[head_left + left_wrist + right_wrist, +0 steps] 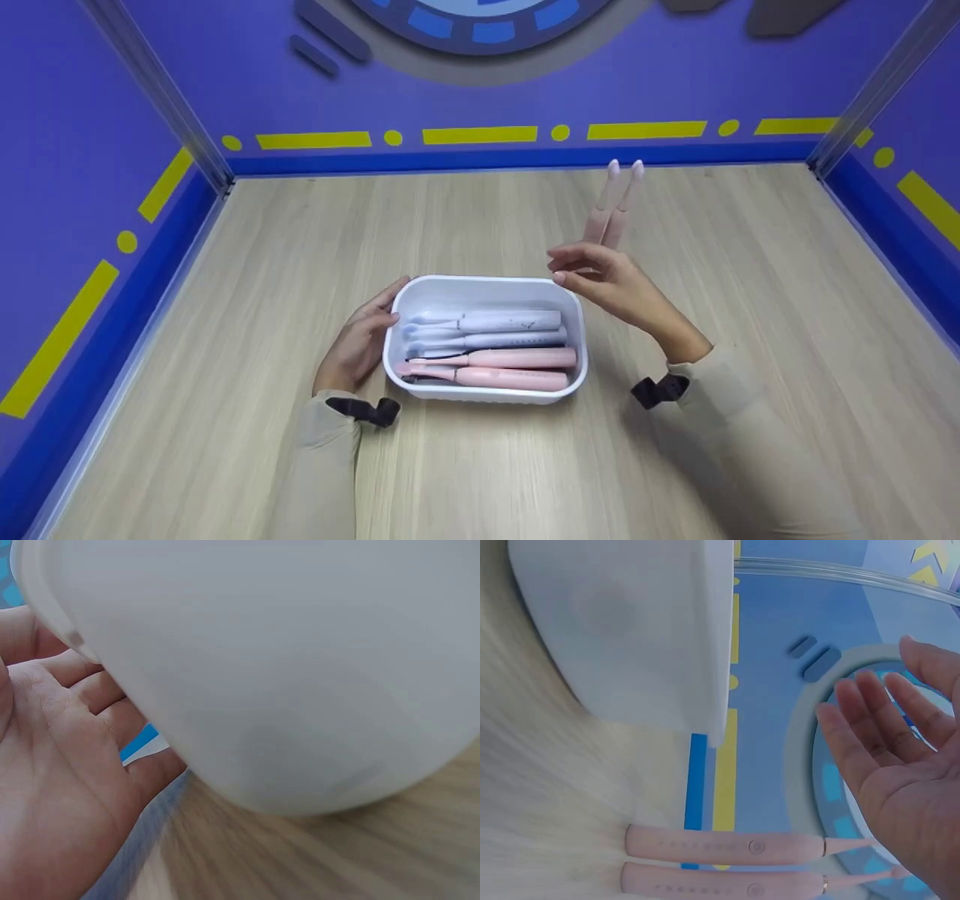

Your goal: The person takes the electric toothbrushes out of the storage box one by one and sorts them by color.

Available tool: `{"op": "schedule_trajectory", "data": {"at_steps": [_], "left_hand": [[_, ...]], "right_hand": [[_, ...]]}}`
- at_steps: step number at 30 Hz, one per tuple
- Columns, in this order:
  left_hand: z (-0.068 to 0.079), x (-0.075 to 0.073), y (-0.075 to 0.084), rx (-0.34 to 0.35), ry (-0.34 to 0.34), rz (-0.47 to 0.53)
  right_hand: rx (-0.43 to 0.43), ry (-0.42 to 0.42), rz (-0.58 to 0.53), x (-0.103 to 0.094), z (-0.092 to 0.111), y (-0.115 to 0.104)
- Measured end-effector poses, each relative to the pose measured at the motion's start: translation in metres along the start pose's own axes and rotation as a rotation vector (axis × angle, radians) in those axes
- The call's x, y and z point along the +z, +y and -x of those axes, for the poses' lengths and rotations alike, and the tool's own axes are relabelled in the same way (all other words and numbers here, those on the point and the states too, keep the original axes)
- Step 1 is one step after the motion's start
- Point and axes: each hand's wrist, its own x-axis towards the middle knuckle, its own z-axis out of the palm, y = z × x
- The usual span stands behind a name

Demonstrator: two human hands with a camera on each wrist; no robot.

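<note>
White bin [487, 291]: sits on the table before me, its long side running left to right, toothbrushes lying inside it.
My left hand [358, 346]: grasping the bin's left end, thumb at the rim, fingers along the outer wall; the wall hides my fingertips in the left wrist view.
My right hand [611, 285]: released, fingers loosely bent, held in the air just beside the bin's far right corner.
Pink toothbrushes [517, 378]: two, side by side along the bin's near side, heads to the left, handles to the right.
Pale toothbrushes [510, 322]: whitish to light blue, lying beyond the pink ones and pointing the same way; one handle carries a dark pattern.
Bin's near left corner: something dark shows under the pink heads, too covered for me to make out.
Upright pair [617, 223]: two pale pink toothbrushes standing close together on the table beyond my right hand, heads up, buttons visible in the right wrist view.
Table [300, 247]: light wood grain.
Back panel [525, 101]: purple-blue, with yellow dashes and dots above a blue strip.
My sleeves [319, 457]: beige, a black device at each wrist.
</note>
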Motion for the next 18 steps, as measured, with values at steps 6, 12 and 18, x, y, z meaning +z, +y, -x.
{"op": "schedule_trajectory", "data": {"at_steps": [6,12,18], "left_hand": [[0.000,0.001,0.001,0.003,-0.006,-0.003],[0.000,0.000,0.001,0.000,-0.007,0.003],[0.000,0.000,0.001,0.005,-0.010,-0.003]], "right_hand": [[0.009,-0.154,0.074,0.002,-0.005,-0.008],[-0.069,-0.291,0.157,0.007,-0.010,-0.016],[-0.078,-0.383,0.189,0.012,-0.014,-0.021]]}}
